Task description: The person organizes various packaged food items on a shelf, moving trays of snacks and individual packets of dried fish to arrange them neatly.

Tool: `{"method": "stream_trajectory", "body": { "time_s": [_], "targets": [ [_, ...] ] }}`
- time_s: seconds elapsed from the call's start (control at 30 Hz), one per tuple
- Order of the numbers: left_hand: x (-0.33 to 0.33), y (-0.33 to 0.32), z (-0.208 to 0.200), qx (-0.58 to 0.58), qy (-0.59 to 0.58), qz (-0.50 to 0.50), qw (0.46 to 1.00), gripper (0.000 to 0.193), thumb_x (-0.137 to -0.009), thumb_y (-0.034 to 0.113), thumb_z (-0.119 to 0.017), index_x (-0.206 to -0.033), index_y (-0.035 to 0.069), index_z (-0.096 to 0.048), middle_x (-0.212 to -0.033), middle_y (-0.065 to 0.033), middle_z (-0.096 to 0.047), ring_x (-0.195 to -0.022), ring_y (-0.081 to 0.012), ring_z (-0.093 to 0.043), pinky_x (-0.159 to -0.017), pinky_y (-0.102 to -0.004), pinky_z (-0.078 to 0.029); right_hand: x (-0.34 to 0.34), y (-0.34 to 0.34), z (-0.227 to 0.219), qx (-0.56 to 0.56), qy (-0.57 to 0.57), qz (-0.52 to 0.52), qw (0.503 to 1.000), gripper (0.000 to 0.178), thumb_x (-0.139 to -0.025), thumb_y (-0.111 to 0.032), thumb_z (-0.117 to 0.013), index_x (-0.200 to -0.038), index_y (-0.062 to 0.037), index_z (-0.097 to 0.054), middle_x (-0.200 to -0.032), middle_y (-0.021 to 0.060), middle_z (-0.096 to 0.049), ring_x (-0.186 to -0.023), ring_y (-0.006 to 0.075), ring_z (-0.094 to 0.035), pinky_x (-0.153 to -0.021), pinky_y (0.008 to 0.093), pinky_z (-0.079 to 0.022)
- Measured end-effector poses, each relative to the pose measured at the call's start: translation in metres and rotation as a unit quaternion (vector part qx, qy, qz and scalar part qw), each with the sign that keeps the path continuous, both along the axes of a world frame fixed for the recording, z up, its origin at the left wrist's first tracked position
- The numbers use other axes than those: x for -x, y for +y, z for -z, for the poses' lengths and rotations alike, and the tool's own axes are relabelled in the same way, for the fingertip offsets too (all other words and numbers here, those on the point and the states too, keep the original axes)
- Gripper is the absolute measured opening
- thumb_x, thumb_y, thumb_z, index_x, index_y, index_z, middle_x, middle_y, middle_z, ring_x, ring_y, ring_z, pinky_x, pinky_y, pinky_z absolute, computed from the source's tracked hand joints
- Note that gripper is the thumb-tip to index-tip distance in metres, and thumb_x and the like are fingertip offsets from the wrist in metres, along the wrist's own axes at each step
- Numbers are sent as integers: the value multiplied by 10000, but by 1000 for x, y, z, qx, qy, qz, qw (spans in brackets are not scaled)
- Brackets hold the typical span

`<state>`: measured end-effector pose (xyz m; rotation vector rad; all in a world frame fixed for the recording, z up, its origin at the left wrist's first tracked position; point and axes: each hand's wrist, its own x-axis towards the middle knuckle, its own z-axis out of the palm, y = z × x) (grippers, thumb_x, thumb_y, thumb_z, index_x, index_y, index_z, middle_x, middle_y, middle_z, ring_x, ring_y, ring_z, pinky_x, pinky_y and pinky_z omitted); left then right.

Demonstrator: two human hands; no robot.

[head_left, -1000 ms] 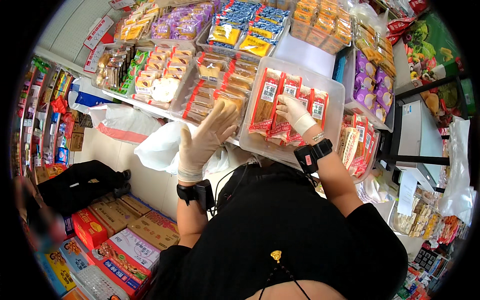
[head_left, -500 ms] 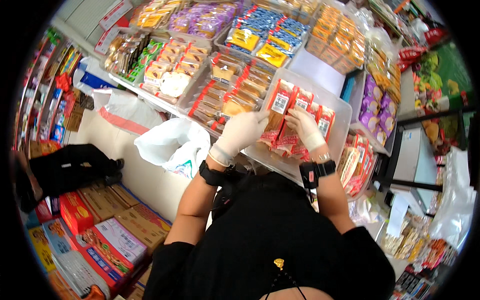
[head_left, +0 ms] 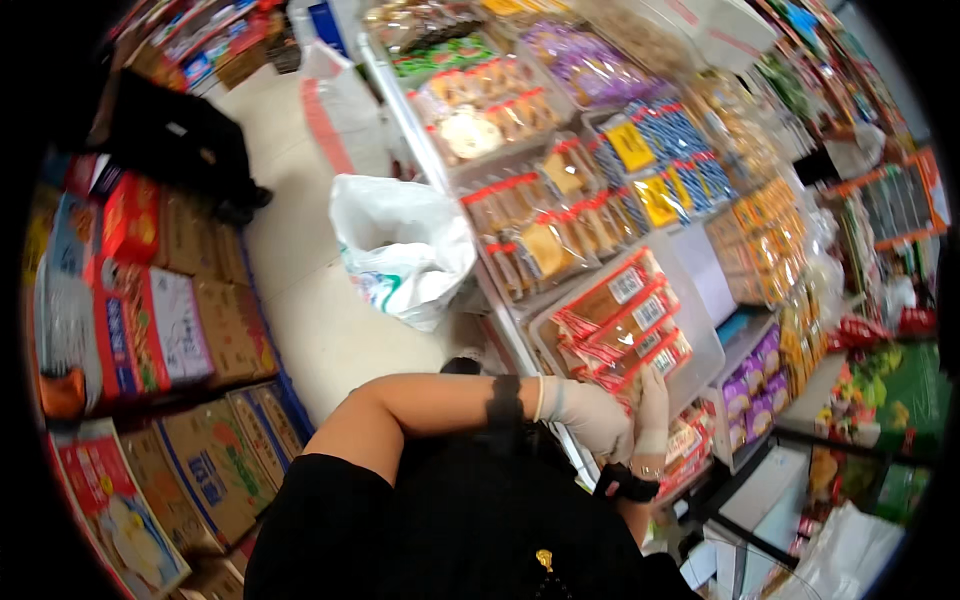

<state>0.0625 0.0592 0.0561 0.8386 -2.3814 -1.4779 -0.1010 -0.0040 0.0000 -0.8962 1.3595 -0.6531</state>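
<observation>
Red-wrapped flat snack packets (head_left: 625,325) with white labels, stacked in rows inside a clear plastic bin (head_left: 700,345) at the near edge of the display counter. Left hand (head_left: 595,415), in a pale glove, curled against the bin's near corner, touching the lowest packets; grip not discernible. Right hand (head_left: 652,405), also gloved, raised just beside it, fingers upright on the packet ends; whether holding one, cannot tell. Black wristbands on both forearms. Left of the counter edge, a white plastic bag (head_left: 400,245) on pale open floor, bounded by stacked printed cardboard cartons (head_left: 170,330). Compared with half a second earlier: hands closer together, lower on the bin.
</observation>
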Motion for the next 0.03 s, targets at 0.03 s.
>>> {"method": "stream_trajectory", "body": {
  "time_s": [0.03],
  "targets": [
    [-12,10,4,-21,-32,-7,999,351,-729,245,-592,-1058,156,-676,-829,-176,-666,-829,-299,-647,-739,-397,-502,20,-7,22,-21,-115,-98,988,168,-905,-239,-560,-895,-73,-541,-615,-72,-439,-478,28,-424,-405,206,-371]
  ]
}}
